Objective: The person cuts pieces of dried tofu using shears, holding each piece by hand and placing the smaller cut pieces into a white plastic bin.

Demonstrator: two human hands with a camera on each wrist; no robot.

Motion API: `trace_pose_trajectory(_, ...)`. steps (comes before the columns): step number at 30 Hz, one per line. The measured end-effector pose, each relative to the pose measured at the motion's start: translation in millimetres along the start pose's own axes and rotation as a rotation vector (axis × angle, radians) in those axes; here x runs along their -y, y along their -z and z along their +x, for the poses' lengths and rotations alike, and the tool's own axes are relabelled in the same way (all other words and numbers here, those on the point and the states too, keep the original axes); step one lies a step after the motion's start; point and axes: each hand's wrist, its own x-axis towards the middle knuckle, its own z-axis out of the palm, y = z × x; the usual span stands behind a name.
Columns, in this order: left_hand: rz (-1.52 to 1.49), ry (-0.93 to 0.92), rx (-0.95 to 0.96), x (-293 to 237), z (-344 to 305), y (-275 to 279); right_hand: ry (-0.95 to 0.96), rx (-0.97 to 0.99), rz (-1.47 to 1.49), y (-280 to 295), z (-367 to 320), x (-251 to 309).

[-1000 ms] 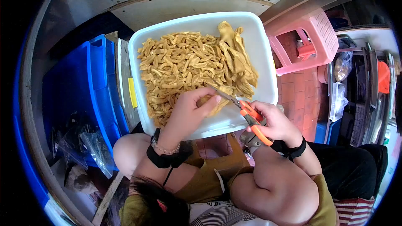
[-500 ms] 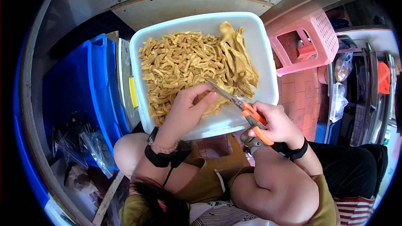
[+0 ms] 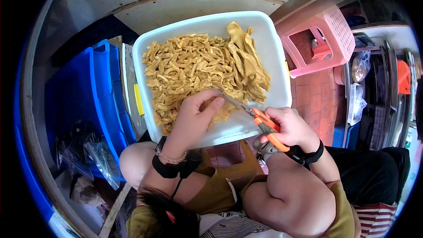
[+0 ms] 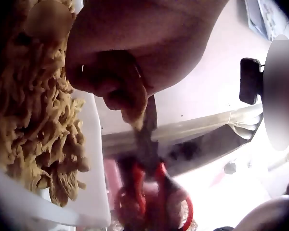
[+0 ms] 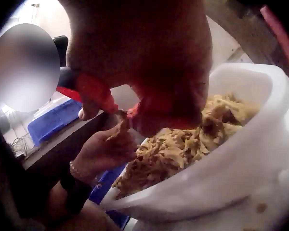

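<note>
My left hand (image 3: 196,112) is over the near part of a white plastic tub (image 3: 272,61). It pinches a tan, wrinkled piece (image 4: 135,118) between thumb and fingers, and the end sticks out past them. The right hand (image 3: 293,125), just beyond the tub's near right rim, grips scissors with orange handles (image 3: 264,119). Their blades (image 3: 235,101) point left, with the tips right at the left fingertips. Short tan strips (image 3: 189,66) of the same look fill much of the tub. Along its right side lie larger uncut pieces (image 3: 246,59).
A blue plastic crate (image 3: 79,101) stands left of the tub, with clear plastic bags (image 3: 103,158) by it. To the right are a pink stool (image 3: 337,35) on red floor tiles (image 3: 308,101) and a cluttered shelf (image 3: 374,88). A wall (image 3: 189,6) rises behind the tub.
The scissors' tips rose slightly by half a second ago and are now lower again at the left fingertips. Both hands keep their grips and have hardly shifted.
</note>
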Motion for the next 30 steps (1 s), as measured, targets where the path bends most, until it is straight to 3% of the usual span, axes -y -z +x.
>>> trace_pose_trajectory(6, 0.083, -0.053, -0.122, -4.4, 3.5, 6.4, -0.046, -0.123, 0.036, -9.2, -8.5, -14.3)
trace_pose_trajectory(11, 0.030, -0.136, -0.226, -1.2, 8.3, 9.8, -0.028, -0.115, 0.048, -9.2, -6.1, -17.4)
trace_pose_trajectory(14, -0.226, -0.027, -0.277, 0.8, 11.1, 6.8, -0.022, -0.114, -0.007, -8.6, -4.5, -16.7)
trace_pose_trajectory(16, -0.335, 0.031, -0.196, 2.4, 11.6, 4.7, -0.024, -0.127, -0.071, -8.4, -4.1, -17.9)
trace_pose_trajectory(22, -0.353, -0.022, -0.308, 6.1, 14.4, -5.1, -0.062, -0.119, -0.103, -5.7, -5.5, -20.3)
trace_pose_trajectory(26, -0.366, -0.004, -0.227, 5.6, 12.5, -1.1, -0.058, -0.124, -0.087, -6.7, -6.9, -22.1)
trace_pose_trajectory(28, -0.143, -0.022, -0.142, 2.8, 8.5, -3.1, -0.062, -0.115, -0.091, -6.8, -7.1, -22.3)
trace_pose_trajectory(30, -0.141, 0.008, -0.097, -1.4, 6.1, -4.2, -0.063, -0.076, -0.104, -6.4, -7.0, -22.0)
